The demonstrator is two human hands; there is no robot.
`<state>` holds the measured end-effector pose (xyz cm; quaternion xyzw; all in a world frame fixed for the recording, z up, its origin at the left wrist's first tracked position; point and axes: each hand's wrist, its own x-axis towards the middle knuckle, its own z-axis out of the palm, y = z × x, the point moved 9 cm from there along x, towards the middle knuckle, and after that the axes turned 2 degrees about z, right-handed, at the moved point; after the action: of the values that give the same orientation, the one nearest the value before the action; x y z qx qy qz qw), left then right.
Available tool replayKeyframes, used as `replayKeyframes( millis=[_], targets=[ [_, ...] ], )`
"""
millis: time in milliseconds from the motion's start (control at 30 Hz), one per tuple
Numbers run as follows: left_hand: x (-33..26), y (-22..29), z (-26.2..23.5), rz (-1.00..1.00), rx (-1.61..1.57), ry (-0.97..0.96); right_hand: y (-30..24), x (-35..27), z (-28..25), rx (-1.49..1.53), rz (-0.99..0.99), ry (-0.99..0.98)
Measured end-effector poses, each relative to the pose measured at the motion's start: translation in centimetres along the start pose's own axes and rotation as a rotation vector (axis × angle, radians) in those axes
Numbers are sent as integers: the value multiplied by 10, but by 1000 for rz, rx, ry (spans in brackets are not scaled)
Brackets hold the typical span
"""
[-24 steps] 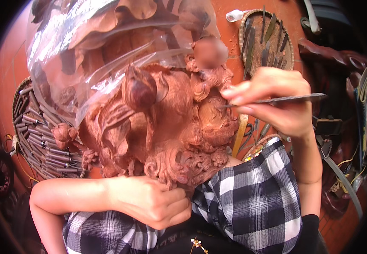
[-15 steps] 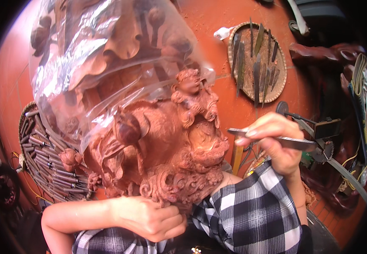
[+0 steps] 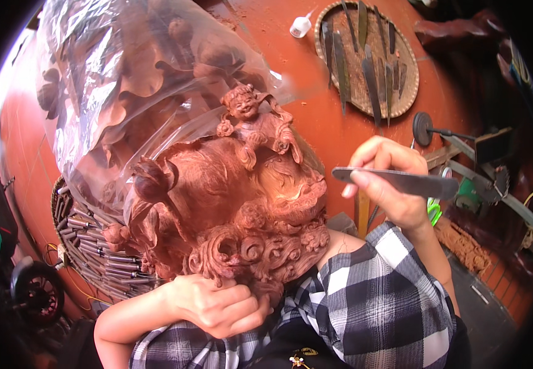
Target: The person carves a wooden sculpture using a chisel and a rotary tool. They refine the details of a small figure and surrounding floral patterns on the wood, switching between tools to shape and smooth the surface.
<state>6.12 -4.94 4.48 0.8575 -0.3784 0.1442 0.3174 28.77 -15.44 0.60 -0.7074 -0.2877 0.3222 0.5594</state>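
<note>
A large reddish-brown wood carving (image 3: 217, 184) fills the middle, with a small smiling figure (image 3: 245, 111) on its upper right and curling scrolls along its lower edge. My left hand (image 3: 220, 307) is closed at that lower edge, gripping it; the thumb and fingertips are partly hidden. To the right of the carving, my right hand (image 3: 392, 178) pinches a flat dark steel file (image 3: 414, 182) between thumb and fingers. The file's narrow end points toward the carving without touching it. Clear plastic sheeting (image 3: 103, 67) covers the carving's upper left part.
A round woven basket (image 3: 411, 61) at the upper right holds several flat dark blades, beside a small white bottle (image 3: 301, 26). Another basket (image 3: 57, 209) at left is full of wooden-handled chisels (image 3: 115, 264). A black wheel (image 3: 35, 292) stands lower left; metal bars (image 3: 463, 147) lie at right.
The whole view has shifted, with the carving and baskets now further left. My right hand has turned the file so its broad face shows more. My left hand keeps its place at the carving's edge.
</note>
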Motion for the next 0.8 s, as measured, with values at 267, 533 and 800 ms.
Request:
replayKeyframes(
  millis=[267,533,800],
  targets=[
    [3,0,-3,13,8,32,19,-1,6,-111,33,-72],
    [-2,2,-2,20,-20,72,49,-5,16,-22,218,-38],
    [0,0,-5,28,-41,91,42,-1,23,-92,197,-38]
  ],
)
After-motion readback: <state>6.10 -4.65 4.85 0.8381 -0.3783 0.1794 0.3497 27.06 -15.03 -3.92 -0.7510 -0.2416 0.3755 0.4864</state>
